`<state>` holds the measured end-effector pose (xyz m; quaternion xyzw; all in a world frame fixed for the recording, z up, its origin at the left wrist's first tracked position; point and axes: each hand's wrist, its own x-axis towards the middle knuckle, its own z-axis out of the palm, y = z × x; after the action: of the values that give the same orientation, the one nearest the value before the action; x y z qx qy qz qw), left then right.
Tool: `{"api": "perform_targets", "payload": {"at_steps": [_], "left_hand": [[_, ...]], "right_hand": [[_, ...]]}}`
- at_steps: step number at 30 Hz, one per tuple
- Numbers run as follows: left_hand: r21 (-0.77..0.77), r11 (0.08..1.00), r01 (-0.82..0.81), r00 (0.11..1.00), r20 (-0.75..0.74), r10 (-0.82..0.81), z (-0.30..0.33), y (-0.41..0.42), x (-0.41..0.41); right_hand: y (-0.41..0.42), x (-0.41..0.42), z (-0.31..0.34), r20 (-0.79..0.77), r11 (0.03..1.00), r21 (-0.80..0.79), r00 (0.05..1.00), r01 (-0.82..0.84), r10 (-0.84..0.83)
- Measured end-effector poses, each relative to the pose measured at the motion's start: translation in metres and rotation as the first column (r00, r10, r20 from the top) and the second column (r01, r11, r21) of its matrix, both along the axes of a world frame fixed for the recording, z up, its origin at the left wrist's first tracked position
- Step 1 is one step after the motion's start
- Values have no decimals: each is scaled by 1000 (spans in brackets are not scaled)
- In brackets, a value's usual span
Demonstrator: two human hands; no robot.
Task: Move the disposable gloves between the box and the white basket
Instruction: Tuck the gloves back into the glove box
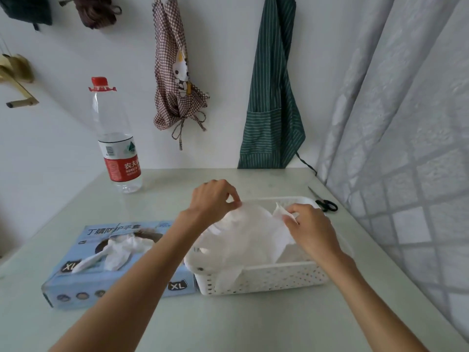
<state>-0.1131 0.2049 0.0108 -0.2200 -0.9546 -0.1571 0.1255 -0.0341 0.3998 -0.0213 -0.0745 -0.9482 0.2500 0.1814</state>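
Both bare forearms reach over the pale table [253, 326]; left hand [213, 199] and right hand [309, 227] each pinch an edge of a thin white disposable glove [251, 237], stretched between them above the white perforated plastic basket [266, 278]. Left of the grip lies the light-blue cardboard glove box [121, 262], gloves spilling out

The gloves [250, 232] looked thin, white and filmy, half see-through. The basket [266, 278] was matt white plastic, perforated all round. The box [119, 288] showed pale blue printed card. The bottle [115, 138] was clear glossy plastic, and the table [228, 323] was smooth with a soft sheen.
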Motion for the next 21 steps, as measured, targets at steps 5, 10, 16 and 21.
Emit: {"api": "perform_targets", "payload": {"at_steps": [5, 10, 16, 21], "left_hand": [[-59, 996, 65, 997, -48, -68, -13, 26, -15], [12, 997, 81, 993, -86, -80, -21, 33, -14], [171, 971, 169, 986, -38, -165, -2, -5, 6], [-254, 852, 457, 842, 432, -323, -18, -9, 24]], "right_hand": [[20, -10, 4, 39, 968, 249, 998, 33, -44], [23, -14, 2, 122, 912, 410, 991, -6, -48], [30, -1, 14, -82, 953, 292, 990, -84, 113], [23, -16, 4, 438, 857, 99, 795, -506, 419]]}}
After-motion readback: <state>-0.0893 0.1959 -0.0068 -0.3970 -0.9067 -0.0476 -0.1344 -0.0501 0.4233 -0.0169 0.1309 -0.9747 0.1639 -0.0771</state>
